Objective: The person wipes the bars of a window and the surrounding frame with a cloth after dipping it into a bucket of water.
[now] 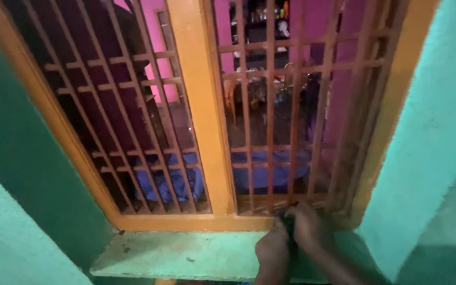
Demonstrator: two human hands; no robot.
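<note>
Head view looks down at a window with an orange grille point(270, 105) set in a green wall point(439, 132). Both hands are low down, at the bottom of the grille's right half. The right hand point(310, 227) is bent over, with its fingers pressed together against the bottom bar point(270, 203). The left hand point(273, 253) sits just beside it, touching it, a little lower, over the green sill point(186, 256). A small dark thing point(288, 224) shows between the two hands, but it is too blurry to tell what it is or which fingers hold it. I cannot tell how the left fingers are set. Behind the grille is a blue cloth point(170, 182) and a pink wall point(228, 31).
</note>
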